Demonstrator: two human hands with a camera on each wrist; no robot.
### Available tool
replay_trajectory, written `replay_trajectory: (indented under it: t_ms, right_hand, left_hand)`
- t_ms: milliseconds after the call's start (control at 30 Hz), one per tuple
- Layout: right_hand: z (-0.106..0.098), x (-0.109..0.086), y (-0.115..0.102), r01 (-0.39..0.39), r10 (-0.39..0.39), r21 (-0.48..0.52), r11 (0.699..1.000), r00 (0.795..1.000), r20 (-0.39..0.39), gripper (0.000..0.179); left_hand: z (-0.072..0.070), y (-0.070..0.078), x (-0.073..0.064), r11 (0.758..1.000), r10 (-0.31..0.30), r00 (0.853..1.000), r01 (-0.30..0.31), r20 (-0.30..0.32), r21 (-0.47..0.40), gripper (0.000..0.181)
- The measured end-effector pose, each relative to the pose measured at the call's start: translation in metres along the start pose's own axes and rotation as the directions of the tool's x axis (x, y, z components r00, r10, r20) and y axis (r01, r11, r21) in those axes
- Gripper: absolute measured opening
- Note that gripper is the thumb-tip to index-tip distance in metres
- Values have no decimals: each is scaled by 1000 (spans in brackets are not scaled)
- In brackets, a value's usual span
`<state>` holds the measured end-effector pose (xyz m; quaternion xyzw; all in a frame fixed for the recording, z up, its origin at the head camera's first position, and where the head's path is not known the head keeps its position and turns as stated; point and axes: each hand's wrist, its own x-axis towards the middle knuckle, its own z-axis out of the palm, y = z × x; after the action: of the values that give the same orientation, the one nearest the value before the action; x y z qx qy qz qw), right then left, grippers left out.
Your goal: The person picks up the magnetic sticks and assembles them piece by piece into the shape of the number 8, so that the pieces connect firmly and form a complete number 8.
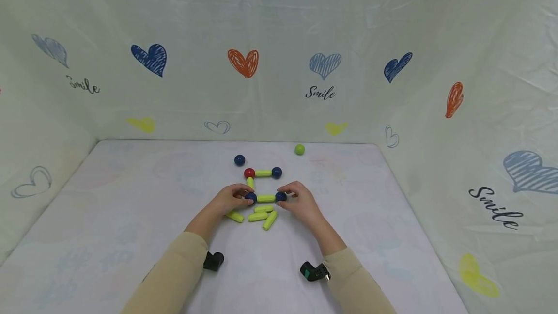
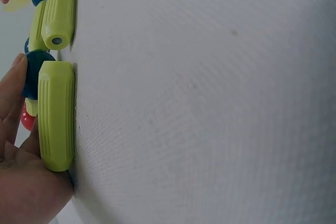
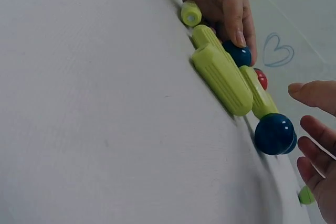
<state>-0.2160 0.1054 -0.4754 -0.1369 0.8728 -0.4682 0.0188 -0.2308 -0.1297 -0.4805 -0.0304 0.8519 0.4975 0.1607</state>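
Observation:
My left hand [image 1: 228, 199] pinches a dark blue ball [image 1: 251, 198] between thumb and fingers. A yellow-green magnetic rod [image 1: 266, 198] runs from it to another blue ball [image 1: 281, 196]. Around that right-hand ball my right hand [image 1: 302, 201] is held with thumb and fingers spread; the right wrist view shows a gap between thumb and ball. From the left ball a second rod [image 1: 250, 182] leads away to a red ball [image 1: 249, 173]. A third rod [image 1: 263, 173] joins the red ball to a far blue ball [image 1: 276, 173].
Several loose rods [image 1: 257, 217] lie just in front of the joined pieces, one rod [image 1: 235, 216] beside my left hand. Farther back on the white table [image 1: 131, 197] are a single blue ball [image 1: 240, 160] and a green ball [image 1: 299, 149]. A heart-printed curtain [image 1: 279, 23] surrounds the table.

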Motion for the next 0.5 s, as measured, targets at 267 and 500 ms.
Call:
replay_trajectory:
  t_ms: [267, 500]
  right_hand:
    - [6, -14, -2, 89, -90, 26, 996, 994, 55, 30]
    - [13, -23, -2, 119, -113, -20, 993, 978, 174, 31]
  left_hand:
    - [-1, 1, -2, 1000, 16, 1000, -16, -3, 24, 28]
    - [0, 1, -2, 1000, 7, 1000, -7, -2, 10, 27]
